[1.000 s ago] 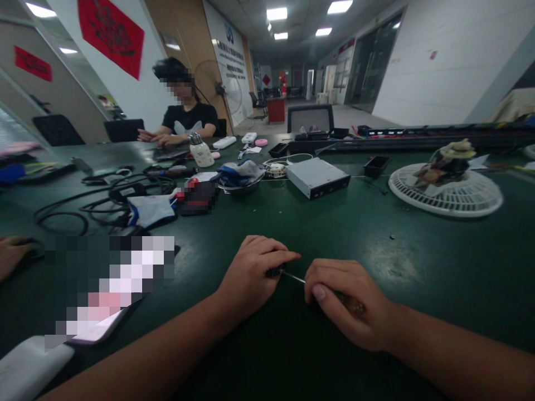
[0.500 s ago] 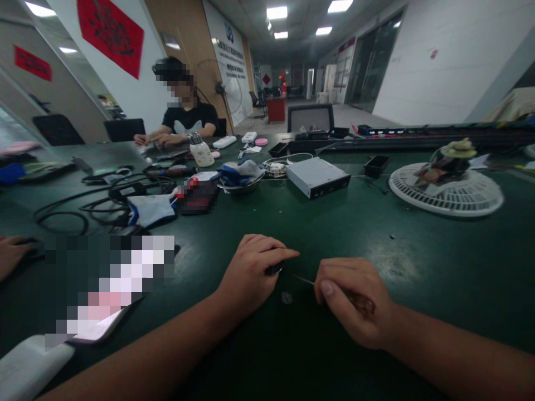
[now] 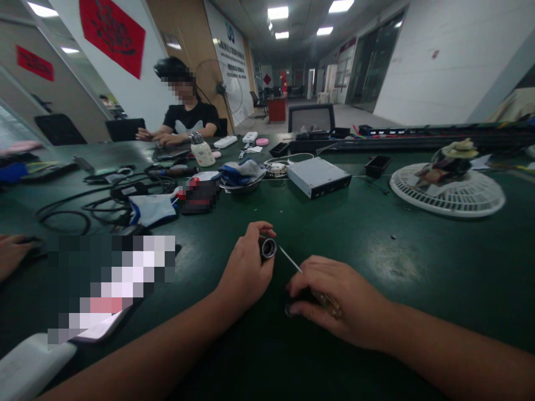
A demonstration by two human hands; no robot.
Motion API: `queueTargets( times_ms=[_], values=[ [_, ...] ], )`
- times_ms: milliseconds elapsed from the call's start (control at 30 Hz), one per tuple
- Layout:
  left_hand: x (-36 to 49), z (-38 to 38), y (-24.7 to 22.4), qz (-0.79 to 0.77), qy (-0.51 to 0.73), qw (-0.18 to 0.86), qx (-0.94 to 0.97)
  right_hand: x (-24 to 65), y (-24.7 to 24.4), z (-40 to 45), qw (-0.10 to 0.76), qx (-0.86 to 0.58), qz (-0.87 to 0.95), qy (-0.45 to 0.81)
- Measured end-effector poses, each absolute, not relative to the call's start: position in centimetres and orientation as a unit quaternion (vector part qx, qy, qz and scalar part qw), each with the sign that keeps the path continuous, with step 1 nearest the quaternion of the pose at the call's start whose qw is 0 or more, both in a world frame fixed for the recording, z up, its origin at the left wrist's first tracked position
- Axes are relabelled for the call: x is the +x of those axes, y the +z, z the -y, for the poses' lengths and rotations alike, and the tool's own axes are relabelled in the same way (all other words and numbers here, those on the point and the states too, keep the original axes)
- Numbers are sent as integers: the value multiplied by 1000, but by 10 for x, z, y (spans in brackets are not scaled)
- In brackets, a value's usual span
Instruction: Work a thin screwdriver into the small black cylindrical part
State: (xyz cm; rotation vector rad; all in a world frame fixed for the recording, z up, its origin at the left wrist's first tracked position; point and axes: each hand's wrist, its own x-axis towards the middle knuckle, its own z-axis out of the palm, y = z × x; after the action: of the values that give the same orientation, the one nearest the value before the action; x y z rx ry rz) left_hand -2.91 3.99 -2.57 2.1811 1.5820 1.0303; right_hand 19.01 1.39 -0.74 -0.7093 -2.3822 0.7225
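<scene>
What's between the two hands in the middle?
In the head view, a screwdriver shaft points from the right hand toward the tube in the left hand; a small round piece is by the right thumb.

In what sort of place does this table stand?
Probably an office whose table serves as a workbench: wall lettering, a mesh chair and a screwdriver in the right hand suggest this.

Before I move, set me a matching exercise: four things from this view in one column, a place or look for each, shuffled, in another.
1. screwdriver
2. ring-ended cylinder
3. white round grille
4. silver-grey box

A. furthest right of the four
B. in the right hand
C. black front panel
D. in the left hand

Pairs: 1-B; 2-D; 3-A; 4-C
</scene>
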Motion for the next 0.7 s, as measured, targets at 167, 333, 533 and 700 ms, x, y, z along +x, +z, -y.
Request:
queueTargets(
  times_ms=[167, 333, 533, 700],
  values=[
    [-30, -40, -25, -571, 354, 145, 726, 188, -12, -14, 248, -199, 907, 275],
    [-31, -44, -28, -566, 370, 149, 722, 191, -17, -15, 299, -189, 894, 276],
    [-29, -42, -21, -519, 348, 131, 770, 192, -19, -15, 397, -282, 828, 278],
    [-26, -37, -14, -443, 298, 123, 836, 192, -21, -18, 449, -366, 764, 283]
  ],
)
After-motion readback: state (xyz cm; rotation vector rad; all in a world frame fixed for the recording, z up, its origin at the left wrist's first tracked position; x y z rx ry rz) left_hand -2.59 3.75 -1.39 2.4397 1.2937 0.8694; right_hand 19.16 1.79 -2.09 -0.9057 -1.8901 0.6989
